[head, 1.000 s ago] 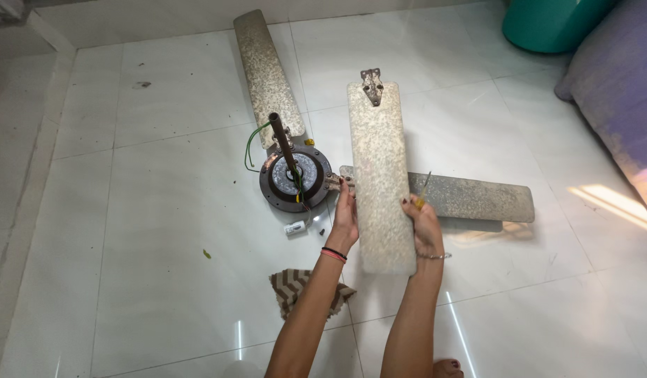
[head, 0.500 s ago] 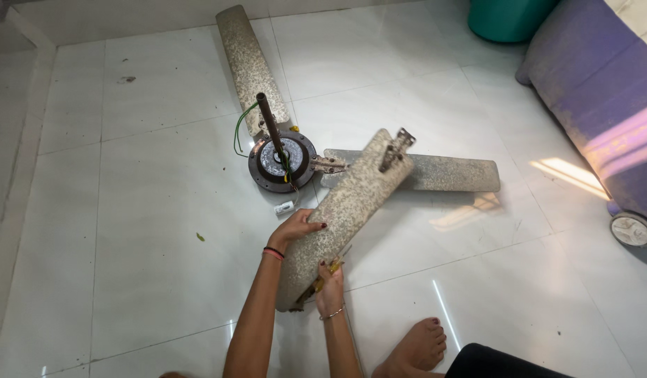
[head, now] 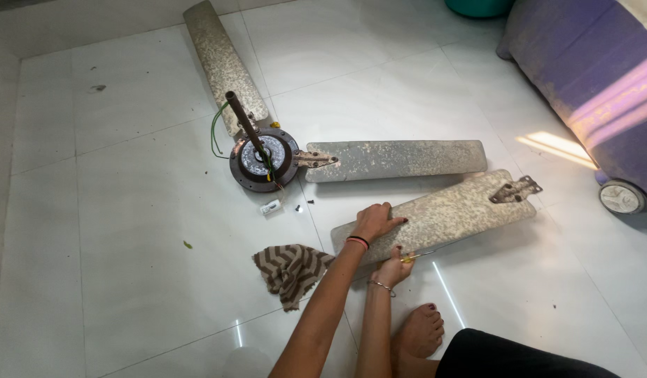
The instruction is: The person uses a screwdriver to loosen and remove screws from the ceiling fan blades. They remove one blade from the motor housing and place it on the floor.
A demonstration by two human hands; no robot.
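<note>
A loose, speckled grey fan blade [head: 453, 208] lies flat on the white tiled floor, its metal bracket [head: 514, 189] pointing right. My left hand [head: 376, 221] lies over the blade's near end and grips it. My right hand [head: 393, 266] is just below that end, closed on a small yellow-handled screwdriver [head: 409, 258] whose thin shaft points right along the blade's lower edge. The fan's round motor hub [head: 262, 159], with its rod and wires, sits to the upper left with two blades [head: 400, 157] still fixed to it.
A brown striped cloth [head: 292, 269] lies left of my arms. A small white part [head: 270, 206] and loose screws [head: 300, 206] sit below the hub. My bare foot [head: 420, 329] is at the bottom. A purple covered object on a wheel [head: 620, 197] stands right.
The loose blade swung from pointing away from me to lying across the floor toward the right. My left hand stayed on its near end and my right hand dropped below it.
</note>
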